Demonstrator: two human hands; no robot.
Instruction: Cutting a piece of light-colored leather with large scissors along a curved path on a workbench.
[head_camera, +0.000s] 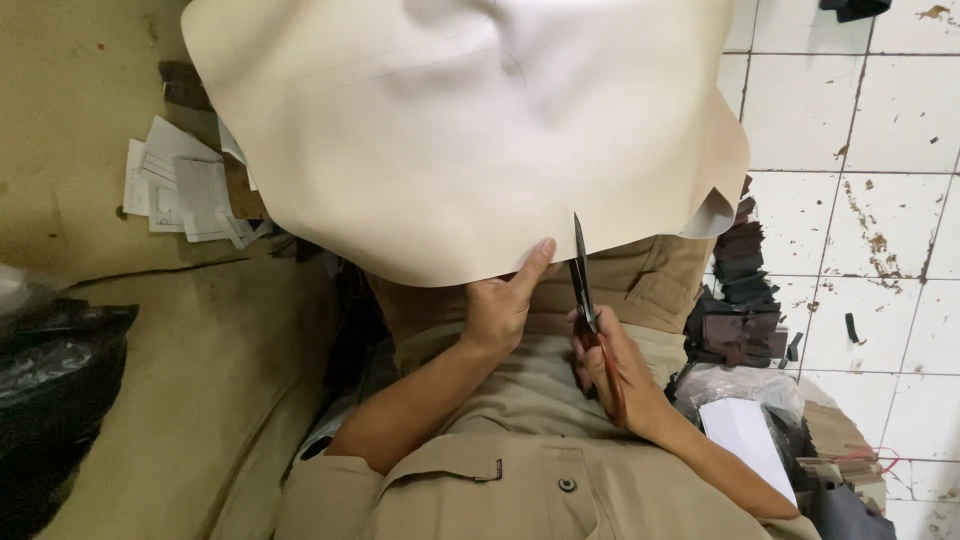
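The large cream sheet of leather-like material (470, 130) is cut off by the top edge, so its full outline cannot be told. Beneath its near rim, the fingers of the left hand (500, 305) are hidden; only the thumb shows. Right of the sheet, the stacked dark brown cut pieces (740, 300) are partly covered by its corner. The markings on the white paper sheets (180, 190) left of it are too small to read.

Paper sheets (175, 190) left; dark leather pieces (742, 300) stacked right; stained white tiled floor (880, 200).
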